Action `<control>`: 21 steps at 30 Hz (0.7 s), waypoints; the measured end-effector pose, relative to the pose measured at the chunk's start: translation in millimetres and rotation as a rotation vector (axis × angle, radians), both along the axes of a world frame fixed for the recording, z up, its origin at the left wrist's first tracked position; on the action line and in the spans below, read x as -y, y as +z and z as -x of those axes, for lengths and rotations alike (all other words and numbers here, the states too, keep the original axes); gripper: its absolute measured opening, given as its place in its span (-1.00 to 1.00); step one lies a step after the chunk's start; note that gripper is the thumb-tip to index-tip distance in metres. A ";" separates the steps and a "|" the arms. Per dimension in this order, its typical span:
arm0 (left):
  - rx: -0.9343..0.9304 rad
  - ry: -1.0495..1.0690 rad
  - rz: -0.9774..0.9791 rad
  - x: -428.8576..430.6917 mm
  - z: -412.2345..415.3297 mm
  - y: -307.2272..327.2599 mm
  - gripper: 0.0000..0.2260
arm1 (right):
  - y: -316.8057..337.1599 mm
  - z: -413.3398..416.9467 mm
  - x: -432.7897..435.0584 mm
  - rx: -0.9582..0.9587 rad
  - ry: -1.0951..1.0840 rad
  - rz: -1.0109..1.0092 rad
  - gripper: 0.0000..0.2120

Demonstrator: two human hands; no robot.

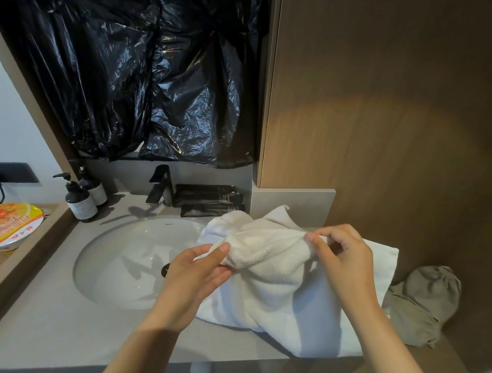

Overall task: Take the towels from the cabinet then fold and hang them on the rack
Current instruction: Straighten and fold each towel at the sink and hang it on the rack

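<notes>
The rumpled white terry-cloth towel [272,284] lies heaped on the grey stone bench [47,325] just right of the oval white basin [123,267], one side spilling over the basin's rim and its near part draping past the bench's front edge. The left hand [198,274] lies palm up, thumb pressed on top of a bunched fold and fingers curled beneath it, pinching the cloth. The right hand [342,261] shows its back, fingers curled, thumb and forefinger nipping the same ridge further right. Both bare forearms reach in from below. The left hand hides most of the dark drain, and the towel's far corner hides part of the bench. A crumpled olive-grey cloth [424,299] sits right of the towel. Behind stand a matte black angular tap [160,185], two dark pump bottles [79,200] and flat black tubes [208,199]. Glossy, wrinkled black plastic sheeting [148,77] hangs above, beside a brown wood-grain panel [391,93].
</notes>
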State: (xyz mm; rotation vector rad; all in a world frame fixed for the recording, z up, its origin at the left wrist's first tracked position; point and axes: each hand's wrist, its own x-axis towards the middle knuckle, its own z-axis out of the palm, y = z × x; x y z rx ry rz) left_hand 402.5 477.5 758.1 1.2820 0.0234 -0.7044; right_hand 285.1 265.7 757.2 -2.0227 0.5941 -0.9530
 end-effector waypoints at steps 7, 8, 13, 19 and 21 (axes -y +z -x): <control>0.153 0.193 -0.191 9.2 3.3 10.8 -0.65 | -1.4 2.9 -4.1 -0.019 0.024 0.009 -0.89; 0.211 0.207 -0.216 8.2 3.0 11.8 -0.68 | -1.3 3.7 -4.4 -0.023 0.026 0.007 -0.88; 0.486 0.303 -0.286 2.2 1.3 14.9 -0.79 | 2.6 6.0 -4.9 -0.046 0.037 0.015 -0.88; 0.897 0.072 -0.363 -4.4 7.4 14.8 -0.85 | 10.7 7.6 -6.2 -0.015 0.038 0.028 -0.94; 0.948 -0.085 -0.376 -10.7 3.9 13.5 -0.92 | 12.8 8.8 -5.2 -0.003 0.040 0.034 -0.93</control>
